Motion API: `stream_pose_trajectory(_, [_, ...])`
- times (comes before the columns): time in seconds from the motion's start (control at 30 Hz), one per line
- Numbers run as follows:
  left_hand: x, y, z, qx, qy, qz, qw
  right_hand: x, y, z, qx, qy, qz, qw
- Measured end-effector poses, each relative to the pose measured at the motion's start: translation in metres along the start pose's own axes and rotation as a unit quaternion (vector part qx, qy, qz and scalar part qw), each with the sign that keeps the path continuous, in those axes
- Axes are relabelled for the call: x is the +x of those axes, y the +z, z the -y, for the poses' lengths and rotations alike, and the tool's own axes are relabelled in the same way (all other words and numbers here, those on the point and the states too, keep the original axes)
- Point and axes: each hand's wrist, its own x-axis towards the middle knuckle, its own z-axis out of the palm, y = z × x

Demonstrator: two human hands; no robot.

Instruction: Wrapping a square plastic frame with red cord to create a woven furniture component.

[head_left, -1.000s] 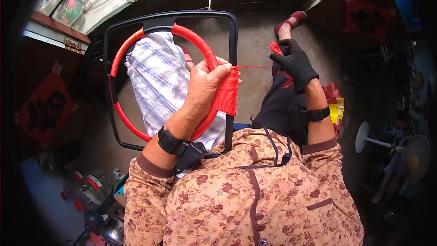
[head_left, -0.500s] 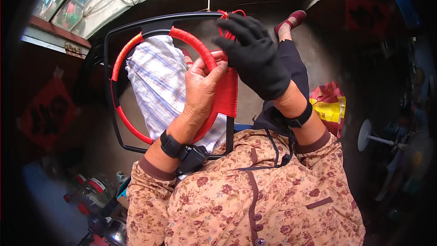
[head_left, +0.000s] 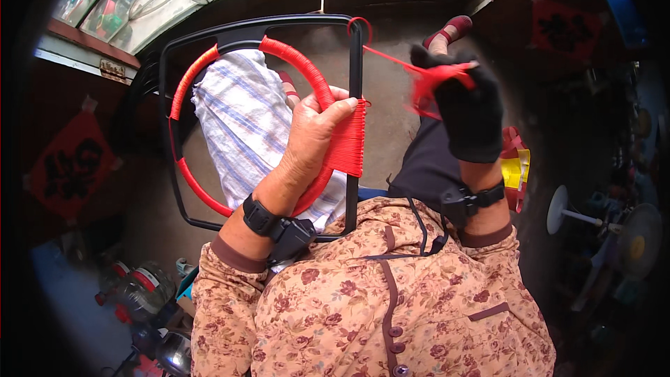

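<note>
Wrapping step in hand: red cord [head_left: 391,59] goes round the right upright of a black frame [head_left: 356,84], which the person holds up in front of the chest. Left hand [head_left: 310,141], bare, grips where the red-wrapped ring [head_left: 296,63] meets that upright; its fingers [head_left: 342,107] curl round ring and bar together, thumb pressing the top edge of the finished wrap [head_left: 347,143], a tight block of red turns just below the fingertips. Right hand [head_left: 464,108], in a black glove, is raised to the right of the frame and apart from it, fingers closed on a loose bunch of cord; from it one strand runs taut up and left to a small loop at the frame's top right corner. Behind the ring, left of the left hand, lies a striped cloth [head_left: 241,122] over a knee; a red shoe [head_left: 450,28] shows beyond the gloved hand. Judgement: wrap is partway up the bar, bare black bar left above it. The next turn seems to call for carrying the bundle round the bar while keeping tension, laying the strand snug against the last turn, with the left thumb pinning the wrap so it does not slacken.
</note>
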Motion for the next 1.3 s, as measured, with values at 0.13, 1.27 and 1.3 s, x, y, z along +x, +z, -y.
stream_pose_trajectory(0.13, [0.000,0.002,-0.001,-0.002,-0.008,-0.023,1.000,-0.010,-0.069,0.016,0.497,0.210,0.067,0.839])
stream_pose_trajectory(1.27, [0.005,0.003,0.000,-0.062,0.011,-0.009,0.998,0.007,0.011,-0.004,-0.142,0.239,-0.062,0.959])
stream_pose_trajectory(1.3, [0.005,0.003,0.000,-0.058,0.009,-0.014,0.998,0.003,-0.001,-0.003,-0.060,0.277,-0.049,0.958])
